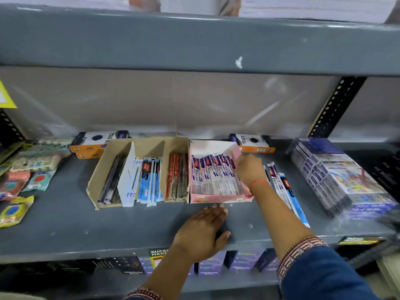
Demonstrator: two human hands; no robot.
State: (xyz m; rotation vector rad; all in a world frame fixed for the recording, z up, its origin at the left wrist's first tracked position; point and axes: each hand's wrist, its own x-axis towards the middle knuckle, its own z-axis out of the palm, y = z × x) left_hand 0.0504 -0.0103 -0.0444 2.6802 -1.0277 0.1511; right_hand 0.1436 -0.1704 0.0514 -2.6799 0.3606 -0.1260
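Observation:
A pink open box of purple-and-white pen packets stands on the grey shelf. My right hand reaches into the box's right side, its fingers curled down onto the packets there; whether it grips one is hidden. My left hand rests flat on the shelf just in front of the pink box, fingers straight, holding nothing. A few loose pen packets lie on the shelf to the right of the box, partly under my right forearm.
A cardboard box with compartments of black, blue and red pens sits left of the pink box. Two orange-and-black boxes stand behind. Eraser packs lie at the left, a stack of blue boxes at the right. The upper shelf overhangs.

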